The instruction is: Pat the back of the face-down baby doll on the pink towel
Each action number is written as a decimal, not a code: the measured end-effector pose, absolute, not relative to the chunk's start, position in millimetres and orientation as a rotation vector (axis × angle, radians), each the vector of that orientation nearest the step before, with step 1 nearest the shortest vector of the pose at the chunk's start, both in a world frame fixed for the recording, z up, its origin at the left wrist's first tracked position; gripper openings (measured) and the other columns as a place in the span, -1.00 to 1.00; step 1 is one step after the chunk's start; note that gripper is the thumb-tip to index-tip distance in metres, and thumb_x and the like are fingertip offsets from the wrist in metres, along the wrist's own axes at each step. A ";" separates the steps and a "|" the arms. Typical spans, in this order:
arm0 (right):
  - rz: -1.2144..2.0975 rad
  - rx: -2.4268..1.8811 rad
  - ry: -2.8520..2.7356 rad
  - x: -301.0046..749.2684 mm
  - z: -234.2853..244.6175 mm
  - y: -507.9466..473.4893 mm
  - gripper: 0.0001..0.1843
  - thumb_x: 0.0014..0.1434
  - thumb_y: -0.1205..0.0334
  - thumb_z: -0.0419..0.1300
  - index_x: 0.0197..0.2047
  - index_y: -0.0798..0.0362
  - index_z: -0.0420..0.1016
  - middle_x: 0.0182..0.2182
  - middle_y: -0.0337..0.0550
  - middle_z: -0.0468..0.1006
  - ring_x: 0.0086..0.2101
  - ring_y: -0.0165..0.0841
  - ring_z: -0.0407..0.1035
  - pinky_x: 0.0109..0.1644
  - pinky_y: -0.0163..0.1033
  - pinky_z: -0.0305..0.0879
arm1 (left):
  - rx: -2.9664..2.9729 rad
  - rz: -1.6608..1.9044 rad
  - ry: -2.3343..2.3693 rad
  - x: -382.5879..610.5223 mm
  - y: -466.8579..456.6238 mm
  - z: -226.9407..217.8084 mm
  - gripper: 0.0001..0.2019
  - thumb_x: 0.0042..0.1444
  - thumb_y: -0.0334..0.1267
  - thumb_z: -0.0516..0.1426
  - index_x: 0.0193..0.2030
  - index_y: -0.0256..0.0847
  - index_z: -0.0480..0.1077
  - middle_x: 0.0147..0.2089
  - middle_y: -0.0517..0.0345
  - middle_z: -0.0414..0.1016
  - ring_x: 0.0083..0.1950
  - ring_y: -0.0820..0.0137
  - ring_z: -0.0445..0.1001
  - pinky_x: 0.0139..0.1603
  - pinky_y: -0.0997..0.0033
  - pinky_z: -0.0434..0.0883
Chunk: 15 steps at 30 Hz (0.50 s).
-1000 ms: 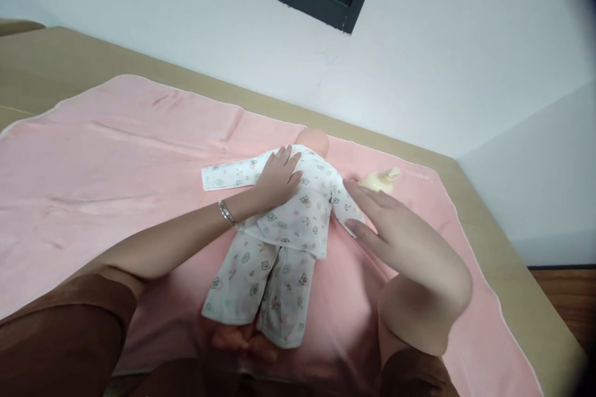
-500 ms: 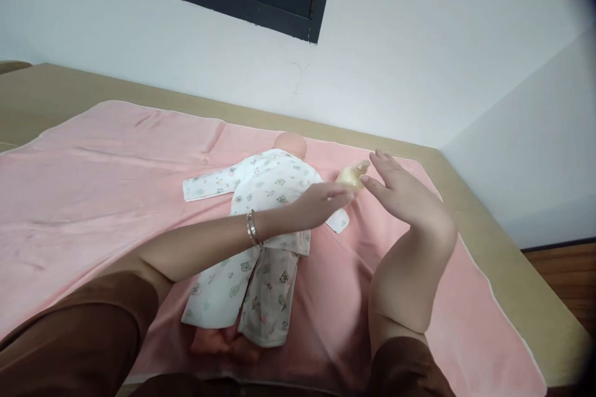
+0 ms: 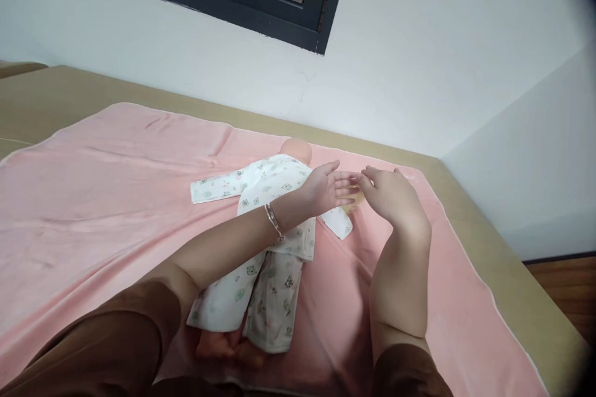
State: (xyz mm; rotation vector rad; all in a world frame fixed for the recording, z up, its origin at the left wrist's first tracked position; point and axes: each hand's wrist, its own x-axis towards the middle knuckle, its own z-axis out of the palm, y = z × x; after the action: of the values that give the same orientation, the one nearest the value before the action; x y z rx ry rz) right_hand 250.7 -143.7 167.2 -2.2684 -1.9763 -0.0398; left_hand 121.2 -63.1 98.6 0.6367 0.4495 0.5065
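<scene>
My left hand [image 3: 329,189] reaches over a doll's upper body, palm turned up and fingers spread. My right hand [image 3: 393,194] is held to its right, back uppermost, fingers slightly bent and at or very near my left fingertips. Neither holds anything that I can make out. Behind the fingertips, mostly hidden, is a pale yellow, glossy rounded thing [image 3: 354,200]. The doll [image 3: 297,150] lies on a pink blanket [image 3: 162,198] in a white printed top [image 3: 263,180] and matching trousers [image 3: 274,304]. Its feet point toward me and one sleeve is stretched out left.
The blanket is spread with creases over a wooden table [image 3: 470,217]. A white wall [image 3: 382,74] stands at the table's far side, with a dark window frame [image 3: 279,15] above. A brown wooden panel [image 3: 568,288] shows at the right.
My left hand has turned palm up and moved slightly right and up. My right hand has come left and its fingers have bent, covering more of the yellow thing. The view has shifted a little.
</scene>
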 end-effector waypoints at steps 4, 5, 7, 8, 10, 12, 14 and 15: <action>-0.063 -2.258 -2.006 242.8 158.8 -138.5 -0.51 0.41 0.10 -0.22 -0.30 0.07 0.47 -0.07 0.12 0.59 0.10 -0.10 0.43 0.35 0.17 0.07 | 0.643 0.478 0.495 89.0 -69.9 101.0 -0.44 0.35 0.08 -0.10 0.19 -0.32 0.39 0.26 -0.26 0.43 0.28 0.10 0.45 0.29 0.08 0.40; -0.066 -2.249 -2.021 240.4 155.6 -136.6 -0.50 0.41 0.10 -0.22 -0.25 0.09 0.49 0.01 0.16 0.56 0.20 -0.07 0.34 0.36 0.19 0.05 | 0.653 0.461 0.495 80.2 -72.3 100.7 -0.44 0.34 0.09 -0.09 0.20 -0.32 0.39 0.30 -0.26 0.40 0.29 0.09 0.44 0.29 0.08 0.40; -0.095 -2.245 -2.040 234.9 148.8 -133.4 -0.48 0.42 0.08 -0.22 -0.10 0.16 0.52 0.17 0.26 0.45 0.34 0.00 0.15 0.39 0.25 -0.01 | 0.669 0.430 0.492 63.6 -77.5 100.0 -0.43 0.31 0.11 -0.05 0.19 -0.32 0.40 0.34 -0.25 0.36 0.31 0.08 0.43 0.29 0.09 0.40; -0.122 -2.250 -2.040 231.6 145.6 -132.5 -0.46 0.42 0.06 -0.21 0.00 0.19 0.50 0.23 0.30 0.39 0.37 0.04 0.08 0.39 0.28 -0.02 | 0.674 0.417 0.490 56.3 -79.9 100.0 -0.42 0.30 0.12 -0.03 0.17 -0.32 0.41 0.36 -0.25 0.34 0.31 0.07 0.42 0.29 0.10 0.41; -0.170 -2.244 -2.055 223.7 140.9 -133.0 -0.43 0.42 0.04 -0.18 0.19 0.25 0.40 0.33 0.36 0.26 0.40 0.10 0.00 0.39 0.33 -0.03 | 0.678 0.406 0.495 44.0 -84.0 101.9 -0.42 0.29 0.12 -0.03 0.17 -0.34 0.41 0.35 -0.25 0.35 0.33 0.06 0.41 0.30 0.10 0.40; -0.188 -2.176 -2.107 213.0 138.8 -136.4 -0.41 0.43 0.05 -0.18 0.31 0.23 0.29 0.38 0.33 0.18 0.42 0.11 -0.06 0.40 0.36 -0.04 | 0.682 0.427 0.509 34.4 -87.1 107.1 -0.43 0.30 0.09 -0.06 0.18 -0.32 0.41 0.34 -0.23 0.37 0.33 0.06 0.41 0.32 0.10 0.38; -0.204 -2.019 -2.192 198.8 138.1 -142.0 -0.41 0.44 0.08 -0.21 0.40 0.17 0.17 0.44 0.22 0.09 0.45 0.05 -0.16 0.43 0.38 -0.12 | 0.682 0.495 0.523 25.3 -90.0 116.3 -0.43 0.31 0.08 -0.08 0.22 -0.30 0.38 0.33 -0.20 0.39 0.33 0.08 0.41 0.35 0.11 0.35; -0.208 -1.917 -2.239 190.5 137.3 -145.3 -0.39 0.45 0.07 -0.21 0.45 0.13 0.08 0.47 0.17 0.01 0.47 0.01 -0.23 0.45 0.37 -0.17 | 0.678 0.533 0.514 19.9 -91.6 122.7 -0.43 0.32 0.08 -0.09 0.25 -0.29 0.35 0.32 -0.18 0.40 0.32 0.10 0.41 0.36 0.10 0.34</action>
State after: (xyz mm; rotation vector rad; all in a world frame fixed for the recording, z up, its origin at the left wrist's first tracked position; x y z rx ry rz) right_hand 190.5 -145.3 137.3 -1.9170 -2.2387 -0.2084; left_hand 19.9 -91.6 122.7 0.6781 0.5142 0.5326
